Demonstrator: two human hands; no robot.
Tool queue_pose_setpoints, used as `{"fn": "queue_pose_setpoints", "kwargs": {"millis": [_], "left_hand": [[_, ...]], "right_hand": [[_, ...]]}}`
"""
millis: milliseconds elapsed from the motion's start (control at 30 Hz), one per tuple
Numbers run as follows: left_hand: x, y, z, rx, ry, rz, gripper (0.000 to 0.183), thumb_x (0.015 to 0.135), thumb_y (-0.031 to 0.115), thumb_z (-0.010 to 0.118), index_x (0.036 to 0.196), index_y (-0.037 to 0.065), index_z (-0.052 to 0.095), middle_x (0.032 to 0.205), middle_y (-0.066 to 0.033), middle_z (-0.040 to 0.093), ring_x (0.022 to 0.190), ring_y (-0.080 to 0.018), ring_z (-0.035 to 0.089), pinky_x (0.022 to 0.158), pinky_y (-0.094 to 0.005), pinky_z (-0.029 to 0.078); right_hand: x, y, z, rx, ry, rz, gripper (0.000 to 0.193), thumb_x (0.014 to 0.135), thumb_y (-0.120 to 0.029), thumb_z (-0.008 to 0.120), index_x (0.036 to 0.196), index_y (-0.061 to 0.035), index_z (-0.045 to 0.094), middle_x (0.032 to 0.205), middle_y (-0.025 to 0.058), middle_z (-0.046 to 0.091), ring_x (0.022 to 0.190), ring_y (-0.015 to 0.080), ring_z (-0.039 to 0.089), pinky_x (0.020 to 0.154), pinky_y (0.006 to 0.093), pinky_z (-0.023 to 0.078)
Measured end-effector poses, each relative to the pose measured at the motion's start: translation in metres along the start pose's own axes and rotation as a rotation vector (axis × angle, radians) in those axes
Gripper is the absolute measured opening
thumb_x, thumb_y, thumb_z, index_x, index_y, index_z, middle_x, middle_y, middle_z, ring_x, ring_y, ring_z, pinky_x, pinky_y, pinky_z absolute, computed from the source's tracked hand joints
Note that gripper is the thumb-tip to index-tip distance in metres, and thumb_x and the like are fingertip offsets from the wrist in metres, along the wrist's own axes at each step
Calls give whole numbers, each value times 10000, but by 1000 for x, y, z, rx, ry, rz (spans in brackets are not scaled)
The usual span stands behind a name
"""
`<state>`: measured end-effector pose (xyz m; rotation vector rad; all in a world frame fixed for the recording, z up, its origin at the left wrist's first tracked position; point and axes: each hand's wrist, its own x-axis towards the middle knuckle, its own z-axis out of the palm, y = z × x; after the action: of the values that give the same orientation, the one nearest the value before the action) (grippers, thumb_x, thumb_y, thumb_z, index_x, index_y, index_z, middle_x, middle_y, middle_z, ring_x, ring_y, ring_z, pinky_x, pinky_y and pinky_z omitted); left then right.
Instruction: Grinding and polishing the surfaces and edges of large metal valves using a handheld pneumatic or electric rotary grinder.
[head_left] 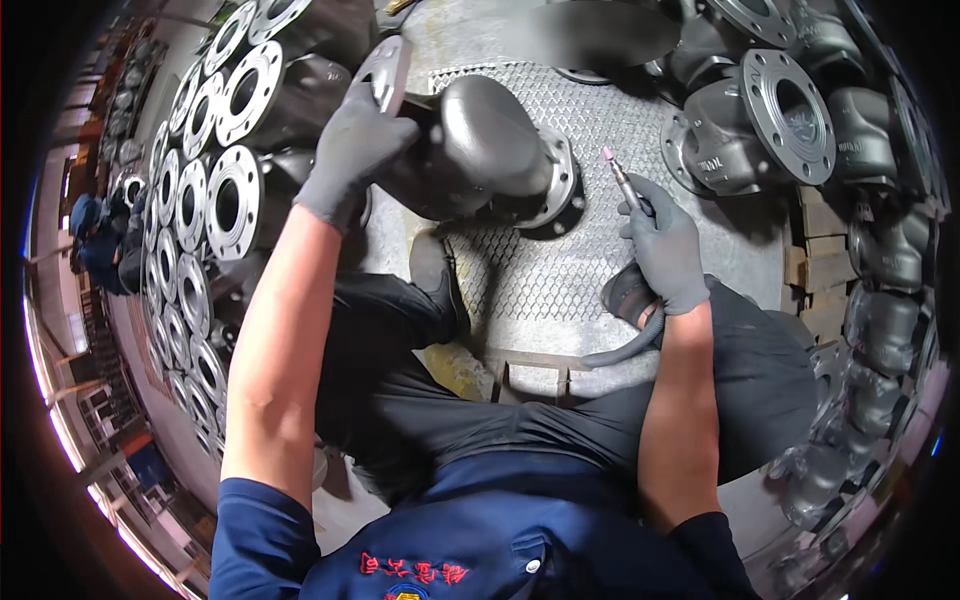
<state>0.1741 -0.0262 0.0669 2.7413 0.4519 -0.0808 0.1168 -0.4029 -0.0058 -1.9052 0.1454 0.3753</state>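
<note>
A dark grey cast valve body lies tilted on the metal mesh in front of me. My left hand, in a grey glove, is closed on the rim of its upper left flange. The opposite flange faces right. In my right hand, also gloved, is a slim die grinder with a small pink grinding tip. Its tip points up and left, apart from the casting. A grey hose runs from below that hand.
Flanged castings are stacked at the left. More valve bodies stand at the right, beside wooden blocks. Expanded mesh covers the floor between my feet. Another person is at the far left.
</note>
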Motion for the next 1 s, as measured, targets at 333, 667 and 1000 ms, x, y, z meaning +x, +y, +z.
{"fn": "queue_pose_setpoints", "kwargs": {"millis": [333, 667, 1000], "left_hand": [[-59, -33, 7, -271, -141, 202, 1248, 695, 124, 767, 1676, -75, 22, 1400, -400, 593, 1244, -492, 660, 1053, -460, 536], [-118, -24, 18, -241, -40, 102, 1208, 703, 130, 769, 1582, -207, 12, 1046, -367, 714, 978, -430, 749, 896, -467, 588], [-151, -93, 6, -686, -168, -430, 443, 788, 104, 727, 1185, -71, 637, 960, -83, 725, 798, -127, 674, 720, -298, 564]], "right_hand": [[20, 14, 17, 53, -26, 156, 496, 1001, -1, 538, 1491, -44, 596, 1109, 147, 760, 783, 143, 693, 692, 294, 554], [7, 47, 24, -173, -87, -51, 500, 1000, -41, 517, 1495, -33, 587, 1131, 176, 779, 841, 174, 731, 773, 334, 580], [-6, 54, 39, -315, -229, -13, 497, 997, -72, 555, 1492, -58, 598, 1140, 179, 788, 879, 188, 744, 799, 343, 581]]}}
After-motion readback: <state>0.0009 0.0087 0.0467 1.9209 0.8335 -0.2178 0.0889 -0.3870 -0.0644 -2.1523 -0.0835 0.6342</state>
